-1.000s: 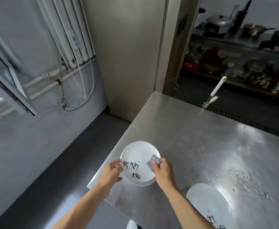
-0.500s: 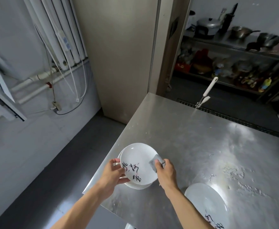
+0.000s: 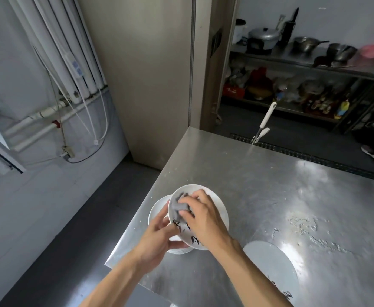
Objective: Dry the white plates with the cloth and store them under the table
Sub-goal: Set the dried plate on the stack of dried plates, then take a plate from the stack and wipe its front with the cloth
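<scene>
A white plate (image 3: 219,209) with black writing is lifted and tilted above the near left corner of the steel table (image 3: 270,185). My left hand (image 3: 157,238) grips its near left rim. My right hand (image 3: 203,216) presses a grey cloth (image 3: 179,206) onto the plate's face, fingers curled over the cloth. Under the lifted plate another white plate (image 3: 157,209) lies on the table. A third white plate (image 3: 270,262) with black writing lies flat to the right, partly behind my right forearm.
Water drops (image 3: 303,224) spot the table right of the plates. A white-handled tool (image 3: 263,122) stands at the table's far edge. Beyond it, shelves (image 3: 314,63) hold pots. The floor (image 3: 60,240) drops away left of the table corner.
The plate has been raised and tilted more over the lower plate. My right hand moved the cloth from the plate's right rim across to its upper left face.
</scene>
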